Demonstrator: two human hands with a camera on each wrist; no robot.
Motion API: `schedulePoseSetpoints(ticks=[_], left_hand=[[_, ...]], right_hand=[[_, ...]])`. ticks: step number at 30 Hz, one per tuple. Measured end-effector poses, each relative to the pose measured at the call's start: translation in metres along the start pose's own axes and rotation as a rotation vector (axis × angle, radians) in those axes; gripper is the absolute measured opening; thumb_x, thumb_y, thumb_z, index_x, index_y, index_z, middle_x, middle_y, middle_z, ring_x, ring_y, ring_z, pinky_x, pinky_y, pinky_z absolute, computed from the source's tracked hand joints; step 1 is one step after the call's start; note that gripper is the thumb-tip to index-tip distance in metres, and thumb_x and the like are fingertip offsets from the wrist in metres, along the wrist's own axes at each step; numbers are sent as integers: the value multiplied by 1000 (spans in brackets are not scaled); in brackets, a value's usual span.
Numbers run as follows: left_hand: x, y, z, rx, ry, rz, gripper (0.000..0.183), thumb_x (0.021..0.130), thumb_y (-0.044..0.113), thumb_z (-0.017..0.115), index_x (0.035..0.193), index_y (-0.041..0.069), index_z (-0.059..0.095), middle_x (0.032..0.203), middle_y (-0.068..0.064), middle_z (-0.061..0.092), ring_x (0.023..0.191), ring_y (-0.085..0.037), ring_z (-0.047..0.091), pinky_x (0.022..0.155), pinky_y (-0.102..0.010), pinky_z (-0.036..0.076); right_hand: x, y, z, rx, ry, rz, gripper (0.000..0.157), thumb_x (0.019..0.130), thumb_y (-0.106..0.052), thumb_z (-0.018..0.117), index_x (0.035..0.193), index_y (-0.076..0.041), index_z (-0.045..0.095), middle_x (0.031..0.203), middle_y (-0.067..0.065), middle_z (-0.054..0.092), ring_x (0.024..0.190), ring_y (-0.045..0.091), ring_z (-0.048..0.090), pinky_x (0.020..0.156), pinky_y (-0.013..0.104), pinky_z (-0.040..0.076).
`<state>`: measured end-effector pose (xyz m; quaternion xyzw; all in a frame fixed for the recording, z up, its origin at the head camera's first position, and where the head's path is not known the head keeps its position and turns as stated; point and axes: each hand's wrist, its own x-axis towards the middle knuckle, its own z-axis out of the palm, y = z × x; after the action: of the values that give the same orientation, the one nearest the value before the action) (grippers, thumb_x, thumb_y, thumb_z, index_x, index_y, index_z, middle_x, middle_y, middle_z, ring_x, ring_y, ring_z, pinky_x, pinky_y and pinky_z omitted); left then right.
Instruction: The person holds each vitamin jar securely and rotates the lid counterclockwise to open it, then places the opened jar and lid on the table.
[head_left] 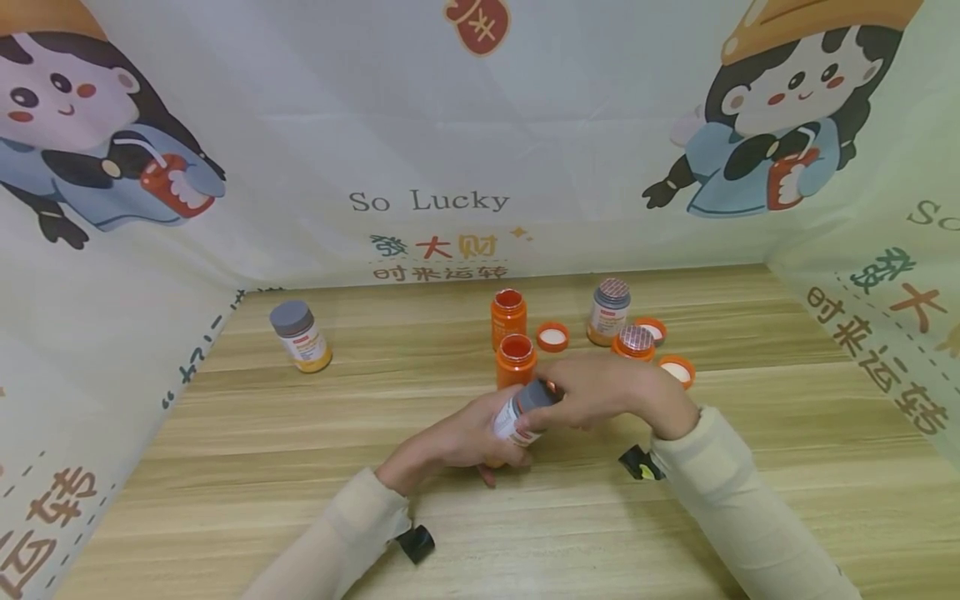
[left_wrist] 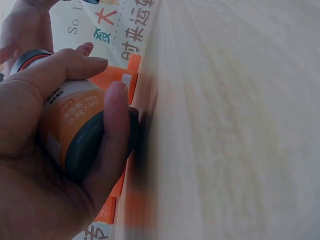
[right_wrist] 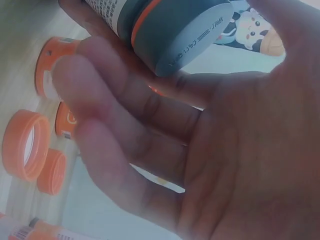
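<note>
In the head view my left hand (head_left: 480, 429) grips a tilted supplement bottle (head_left: 507, 423) with a white and orange label and a dark grey cap (head_left: 537, 395). The left wrist view shows the fingers and thumb wrapped round the bottle's lower body (left_wrist: 75, 112), its dark base towards the table. My right hand (head_left: 611, 387) reaches across from the right and pinches the grey cap between thumb and index finger. Close up in the right wrist view, an orange band shows below the cap (right_wrist: 187, 32), and the other fingers are loosely bent beside it.
Two orange bottles with open mouths (head_left: 509, 315) (head_left: 516, 358) stand just behind the hands. Farther right are a grey-necked bottle (head_left: 609, 315) and an orange bottle (head_left: 635, 340), both foil-topped. Orange lids (head_left: 552, 336) (head_left: 677, 371) lie nearby. A grey-capped bottle (head_left: 302, 337) stands at left.
</note>
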<state>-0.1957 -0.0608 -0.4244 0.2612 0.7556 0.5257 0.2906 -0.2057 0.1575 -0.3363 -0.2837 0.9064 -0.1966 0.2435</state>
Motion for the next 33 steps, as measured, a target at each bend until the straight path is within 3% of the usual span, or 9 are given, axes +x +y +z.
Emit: schedulePoseSetpoints(ticks=[7,16,21,25,30,33], left_hand=[[0,1,0,4,11,-6,60,79,2,78,131,15,52,101,-7,60,80,-17,62,45,-36,59],[-1,0,1,13,11,-6,57,79,3,79,128,15,52,101,-6,59,76,-16,61,45,-37,60],[-1,0,1,-4,8,-7,58,80,2,78,130,15,52,100,-6,60,76,-16,61,45,-37,60],[-1,1,1,-1,4,-11,58,81,2,78,131,17,52,103,-6,61,78,-17,61,46,-37,60],[-1,0,1,11,10,-4,58,80,3,78,130,16,52,102,-6,60,79,-16,61,46,-37,60],[-1,0,1,11,15,-4,58,79,3,78,129,16,53,100,-6,59,78,-17,62,45,-37,60]], right_hand=[[2,0,0,-39,6,8,39,93,-58,62,98,-20,62,75,-2,63,59,17,63,57,28,47],[2,-3,2,-150,38,-23,39,87,-56,73,101,-21,62,85,-5,63,74,13,57,65,28,49],[1,-1,2,-87,31,-3,49,88,-67,67,100,-20,62,82,-4,64,65,13,60,60,29,48],[1,0,2,-36,2,25,43,93,-62,62,99,-19,61,80,-1,64,58,15,62,57,29,48],[2,-2,2,-88,6,9,35,89,-53,67,100,-20,62,80,-3,64,63,13,61,59,29,51],[2,-2,2,-93,11,11,43,87,-57,72,105,-19,61,83,-3,65,64,13,62,60,29,52]])
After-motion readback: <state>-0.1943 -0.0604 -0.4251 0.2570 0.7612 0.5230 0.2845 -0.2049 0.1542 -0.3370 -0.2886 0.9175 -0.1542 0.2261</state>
